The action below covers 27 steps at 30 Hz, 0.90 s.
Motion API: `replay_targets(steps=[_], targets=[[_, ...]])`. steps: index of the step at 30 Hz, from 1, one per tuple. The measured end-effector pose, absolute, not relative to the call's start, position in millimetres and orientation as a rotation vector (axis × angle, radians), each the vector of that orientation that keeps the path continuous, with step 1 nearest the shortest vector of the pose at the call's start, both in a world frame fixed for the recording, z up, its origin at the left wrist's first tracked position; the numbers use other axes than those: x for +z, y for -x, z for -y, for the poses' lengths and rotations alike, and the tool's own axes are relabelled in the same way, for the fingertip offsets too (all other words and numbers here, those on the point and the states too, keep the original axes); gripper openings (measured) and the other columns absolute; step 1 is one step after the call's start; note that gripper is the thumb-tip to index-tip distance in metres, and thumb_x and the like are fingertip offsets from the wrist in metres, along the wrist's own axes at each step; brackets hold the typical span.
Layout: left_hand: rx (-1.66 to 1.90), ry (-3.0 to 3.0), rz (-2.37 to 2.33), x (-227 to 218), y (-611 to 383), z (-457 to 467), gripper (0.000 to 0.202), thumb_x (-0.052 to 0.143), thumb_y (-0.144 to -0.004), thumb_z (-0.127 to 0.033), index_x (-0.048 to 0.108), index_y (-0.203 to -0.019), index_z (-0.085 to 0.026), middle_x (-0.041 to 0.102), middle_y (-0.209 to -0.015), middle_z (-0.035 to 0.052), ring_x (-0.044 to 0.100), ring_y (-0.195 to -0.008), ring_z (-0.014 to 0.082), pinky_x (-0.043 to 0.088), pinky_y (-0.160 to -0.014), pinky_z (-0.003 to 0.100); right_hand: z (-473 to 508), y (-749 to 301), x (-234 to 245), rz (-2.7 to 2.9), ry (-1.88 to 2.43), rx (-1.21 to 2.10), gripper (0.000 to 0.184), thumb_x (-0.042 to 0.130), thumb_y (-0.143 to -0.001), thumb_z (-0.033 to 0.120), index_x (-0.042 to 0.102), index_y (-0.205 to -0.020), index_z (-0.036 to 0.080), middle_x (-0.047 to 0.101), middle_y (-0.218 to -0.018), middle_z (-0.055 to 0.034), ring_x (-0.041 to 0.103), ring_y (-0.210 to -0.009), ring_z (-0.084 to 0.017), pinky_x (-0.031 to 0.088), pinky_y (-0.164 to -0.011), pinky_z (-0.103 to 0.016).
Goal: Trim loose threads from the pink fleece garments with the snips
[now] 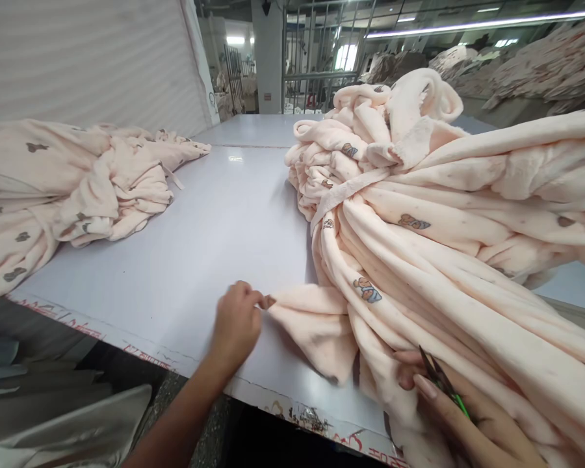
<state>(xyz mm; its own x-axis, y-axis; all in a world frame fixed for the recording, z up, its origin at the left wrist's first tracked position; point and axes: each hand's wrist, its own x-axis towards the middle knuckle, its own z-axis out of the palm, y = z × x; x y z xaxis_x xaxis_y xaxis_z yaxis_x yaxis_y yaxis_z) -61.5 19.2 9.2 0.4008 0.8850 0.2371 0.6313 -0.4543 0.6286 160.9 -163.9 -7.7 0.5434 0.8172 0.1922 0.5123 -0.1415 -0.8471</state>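
A large bundle of pale pink plush fabric (409, 240) printed with small bears lies gathered over the right side of the table. My left hand (236, 322) is closed in a pinch on a pointed corner of this fabric, pulling it out to the left over the tabletop. My right hand (448, 403) rests against the folds near the front edge. In it is a pair of thread snips (441, 380) with dark blades and a green part, the blades pointing up and left. Thumb and fingers of that hand also meet at the cloth.
A second heap of printed pink fabric (102, 182) lies on the left of the white table (224, 227). Its front edge carries red markings. Piled cloth (556, 65) stands at the back right, beyond a pillar (270, 58) and metal bars. Grey material hangs below left.
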Motion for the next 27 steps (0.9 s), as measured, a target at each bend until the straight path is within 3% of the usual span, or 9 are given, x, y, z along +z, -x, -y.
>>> replay_targets(steps=[2,4,7,10,13,17,23,25,27], targets=[[0.791,-2.333,-1.419,11,65,-15,0.021,0.042,-0.073,-0.009,0.06,-0.081,-0.016,0.054,-0.09,0.0101,0.048,-0.09,0.026,0.036,-0.079,0.038,166,-167,-14,1.021,1.722,0.562,0.026,0.062,-0.073,0.04,0.071,-0.094,0.029,0.073,-0.096,-0.0029,0.067,-0.09,-0.025,0.056,-0.071,-0.026],[0.599,-2.277,-1.106,6,55,5,0.017,0.049,-0.076,-0.018,0.06,-0.089,-0.018,0.058,-0.089,0.0078,0.052,-0.083,0.0234,0.039,-0.075,0.033,168,-169,-21,0.956,1.622,0.711,0.03,0.062,-0.074,0.041,0.068,-0.101,0.028,0.071,-0.101,-0.0028,0.067,-0.091,-0.022,0.052,-0.079,-0.026],[0.297,-2.038,-0.671,-11,24,45,0.032,0.064,-0.069,-0.033,0.06,-0.098,-0.02,0.063,-0.091,0.0064,0.056,-0.079,0.0233,0.041,-0.07,0.029,170,-171,-28,0.873,1.551,0.783,0.03,0.068,-0.069,0.043,0.068,-0.095,0.027,0.072,-0.095,-0.0028,0.069,-0.085,-0.02,0.048,-0.083,-0.022],[0.332,-1.784,-0.573,-27,0,64,0.038,0.062,-0.073,-0.036,0.06,-0.104,-0.014,0.062,-0.099,0.0108,0.055,-0.088,0.0263,0.041,-0.075,0.032,172,-172,-28,0.832,1.559,0.809,0.029,0.067,-0.071,0.043,0.068,-0.094,0.026,0.072,-0.09,-0.0029,0.068,-0.087,-0.021,0.05,-0.08,-0.023],[0.351,-1.417,-0.39,-25,-2,59,0.037,0.057,-0.079,-0.033,0.059,-0.109,-0.012,0.062,-0.096,0.0093,0.054,-0.086,0.0218,0.042,-0.075,0.029,174,-169,-20,1.022,1.679,0.714,0.021,0.064,-0.074,0.039,0.067,-0.09,0.027,0.072,-0.083,-0.0016,0.068,-0.084,-0.022,0.054,-0.074,-0.025],[0.331,-1.111,-0.293,-11,6,47,0.038,0.067,-0.073,-0.029,0.061,-0.107,-0.012,0.059,-0.086,0.005,0.051,-0.078,0.0148,0.04,-0.071,0.023,173,-156,-10,1.372,1.722,0.414,0.02,0.065,-0.071,0.031,0.064,-0.09,0.026,0.071,-0.09,-0.0018,0.069,-0.077,-0.02,0.056,-0.064,-0.022],[0.489,-1.011,-0.294,-15,-3,49,0.035,0.072,-0.07,-0.026,0.063,-0.101,-0.013,0.06,-0.089,0.0044,0.053,-0.083,0.0134,0.04,-0.081,0.025,166,-147,-13,1.447,1.727,0.231,0.021,0.059,-0.075,0.032,0.062,-0.094,0.023,0.07,-0.095,-0.0053,0.067,-0.088,-0.022,0.054,-0.075,-0.026],[0.494,-0.97,-0.309,-21,-6,48,0.028,0.07,-0.072,-0.032,0.062,-0.092,-0.013,0.059,-0.077,0.0017,0.053,-0.067,0.0094,0.043,-0.068,0.022,164,-151,-10,1.28,1.792,0.249,0.022,0.055,-0.077,0.037,0.064,-0.091,0.022,0.071,-0.088,-0.0045,0.068,-0.081,-0.022,0.055,-0.071,-0.026],[0.408,-0.916,-0.312,-25,-7,46,0.029,0.066,-0.074,-0.039,0.059,-0.083,-0.013,0.052,-0.059,-0.0032,0.04,-0.044,0.0042,0.035,-0.047,0.017,161,-157,-3,1.105,1.848,0.282,0.023,0.053,-0.079,0.041,0.065,-0.086,0.022,0.071,-0.079,-0.0034,0.068,-0.078,-0.023,0.055,-0.066,-0.027]])
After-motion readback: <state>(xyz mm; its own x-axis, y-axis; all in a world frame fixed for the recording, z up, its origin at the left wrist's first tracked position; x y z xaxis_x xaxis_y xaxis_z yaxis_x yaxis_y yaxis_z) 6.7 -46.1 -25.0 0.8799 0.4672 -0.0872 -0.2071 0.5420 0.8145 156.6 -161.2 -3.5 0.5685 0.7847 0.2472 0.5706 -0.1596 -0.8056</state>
